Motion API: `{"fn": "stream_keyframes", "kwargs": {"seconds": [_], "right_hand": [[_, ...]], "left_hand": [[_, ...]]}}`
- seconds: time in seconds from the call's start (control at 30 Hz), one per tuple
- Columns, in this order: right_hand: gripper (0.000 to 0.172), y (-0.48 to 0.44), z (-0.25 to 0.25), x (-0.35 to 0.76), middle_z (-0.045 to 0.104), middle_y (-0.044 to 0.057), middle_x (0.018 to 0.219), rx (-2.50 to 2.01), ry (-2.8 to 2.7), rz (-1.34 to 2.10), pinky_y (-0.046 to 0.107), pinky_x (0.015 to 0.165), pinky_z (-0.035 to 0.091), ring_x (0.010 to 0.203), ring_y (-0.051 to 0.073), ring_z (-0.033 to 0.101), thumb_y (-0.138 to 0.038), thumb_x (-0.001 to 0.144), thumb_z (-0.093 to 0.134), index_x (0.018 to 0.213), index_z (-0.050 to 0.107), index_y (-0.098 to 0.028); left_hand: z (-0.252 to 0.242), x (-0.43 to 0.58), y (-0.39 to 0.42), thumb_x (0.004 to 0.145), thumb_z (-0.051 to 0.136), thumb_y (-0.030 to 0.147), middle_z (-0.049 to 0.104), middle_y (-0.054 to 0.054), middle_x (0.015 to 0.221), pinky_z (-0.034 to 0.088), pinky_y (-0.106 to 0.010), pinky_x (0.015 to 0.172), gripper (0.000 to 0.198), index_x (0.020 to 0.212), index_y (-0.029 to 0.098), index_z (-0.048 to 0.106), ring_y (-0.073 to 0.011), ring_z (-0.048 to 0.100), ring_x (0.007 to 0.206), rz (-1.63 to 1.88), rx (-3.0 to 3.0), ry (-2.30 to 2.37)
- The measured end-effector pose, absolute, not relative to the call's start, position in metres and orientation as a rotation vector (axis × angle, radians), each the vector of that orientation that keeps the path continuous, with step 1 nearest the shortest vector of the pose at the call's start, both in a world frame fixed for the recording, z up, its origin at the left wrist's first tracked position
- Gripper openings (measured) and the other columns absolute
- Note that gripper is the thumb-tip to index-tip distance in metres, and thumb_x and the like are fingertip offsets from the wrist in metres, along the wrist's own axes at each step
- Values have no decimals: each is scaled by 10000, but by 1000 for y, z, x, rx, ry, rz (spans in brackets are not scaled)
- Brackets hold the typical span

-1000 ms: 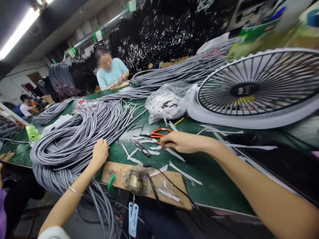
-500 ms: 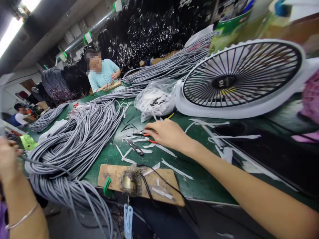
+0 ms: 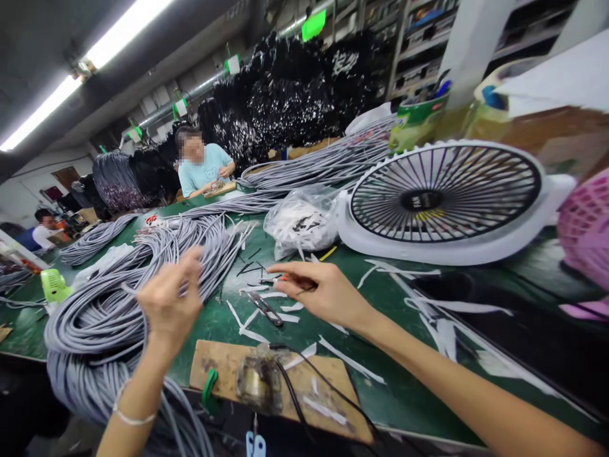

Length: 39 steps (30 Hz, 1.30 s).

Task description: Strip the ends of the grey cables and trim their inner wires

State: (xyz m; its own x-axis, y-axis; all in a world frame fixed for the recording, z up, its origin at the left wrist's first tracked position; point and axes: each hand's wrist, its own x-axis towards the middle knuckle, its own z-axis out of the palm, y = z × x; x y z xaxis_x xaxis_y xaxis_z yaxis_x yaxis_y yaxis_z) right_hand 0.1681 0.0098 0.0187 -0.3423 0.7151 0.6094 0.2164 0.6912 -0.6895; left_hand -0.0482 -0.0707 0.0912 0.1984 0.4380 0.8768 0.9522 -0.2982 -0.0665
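My left hand (image 3: pixel 169 304) is raised over the green table (image 3: pixel 404 387), fingers pinched on a thin grey cable that runs back into the big grey cable bundle (image 3: pixel 124 298); the hand is blurred by motion. My right hand (image 3: pixel 321 292) hovers just above the table, closed round red-handled pliers (image 3: pixel 280 278) whose dark jaws poke out to the left. A second dark tool (image 3: pixel 266 309) lies on the table below the pliers. A wooden board with a small metal fixture (image 3: pixel 259 377) and black wires is clamped at the near edge.
A white fan with a black grille (image 3: pixel 445 203) lies flat at right. A clear plastic bag (image 3: pixel 302 219) sits behind the pliers. White strips and black offcuts litter the table. A pink basket (image 3: pixel 587 228) is at far right. Other workers sit across the table.
My left hand came in from the far left to the middle, lifting a grey cable. My right hand picked the red pliers up off the table. The view shifted left.
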Motion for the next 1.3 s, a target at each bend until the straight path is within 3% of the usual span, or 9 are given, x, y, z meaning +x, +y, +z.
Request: {"fn": "stream_keyframes", "kwargs": {"seconds": [0.1,0.23,0.3,0.4,0.5,0.67,0.83,1.1,1.3], "right_hand": [[418,7,20,165,621,32,615,-685,-1896,747,221,423,330,422,80,386,-485,800,483,830,691,-123],[518,9,18,163,625,61,587,-759,-1701,879,240,496,395,527,130,514,-564,796,441,547,617,-145],[505,12,16,162,625,59,594,-797,-1556,961,246,515,413,553,139,532,-588,764,473,565,623,-148],[468,17,11,161,619,47,610,-863,-1415,1056,237,463,396,512,120,500,-590,712,534,636,646,-142],[430,20,6,161,588,23,565,-871,-1448,1070,232,454,388,492,110,481,-557,691,568,646,642,-136],[392,20,12,164,539,-9,504,-801,-1617,1175,235,479,389,478,100,465,-520,654,622,574,598,-138],[403,19,23,172,570,0,537,-785,-1432,1273,239,520,418,514,110,521,-538,618,644,619,606,-137],[393,16,19,171,484,-30,447,-852,-1379,1184,209,406,301,412,59,374,-507,636,653,514,563,-145],[432,12,9,157,507,-15,479,-840,-1339,1270,211,416,328,439,73,410,-562,627,635,563,580,-139]], "left_hand": [[48,-22,-56,856,505,241,636,7,580,383,-178,445,225,1006,201,668,-69,506,425,-993,-2126,-1353],[20,-14,-44,866,456,249,709,-60,729,453,-192,546,280,1012,160,678,-119,616,570,-1147,-2461,-1493],[20,-18,-39,849,475,263,712,-61,736,449,-201,534,279,994,150,686,-127,610,563,-1151,-2606,-1581],[29,-23,-29,837,479,285,630,-7,529,372,-192,430,294,967,129,692,-100,498,414,-974,-2851,-1818],[37,-18,-14,819,494,308,569,4,477,378,-192,449,294,782,109,707,-101,508,426,-800,-3149,-1955],[33,3,5,690,604,523,582,-20,562,425,-219,460,437,774,102,691,-102,523,434,-1445,-3299,-2166],[18,15,-6,664,600,592,540,-22,577,297,-171,353,579,932,88,694,-50,366,414,-1979,-3088,-2225],[20,16,-22,815,508,214,576,-32,568,352,-212,449,226,858,132,714,-91,443,460,-1338,-2704,-1444],[14,17,-26,818,501,192,542,-8,531,346,-210,432,203,848,126,690,-84,416,432,-1330,-2531,-1536]]}}
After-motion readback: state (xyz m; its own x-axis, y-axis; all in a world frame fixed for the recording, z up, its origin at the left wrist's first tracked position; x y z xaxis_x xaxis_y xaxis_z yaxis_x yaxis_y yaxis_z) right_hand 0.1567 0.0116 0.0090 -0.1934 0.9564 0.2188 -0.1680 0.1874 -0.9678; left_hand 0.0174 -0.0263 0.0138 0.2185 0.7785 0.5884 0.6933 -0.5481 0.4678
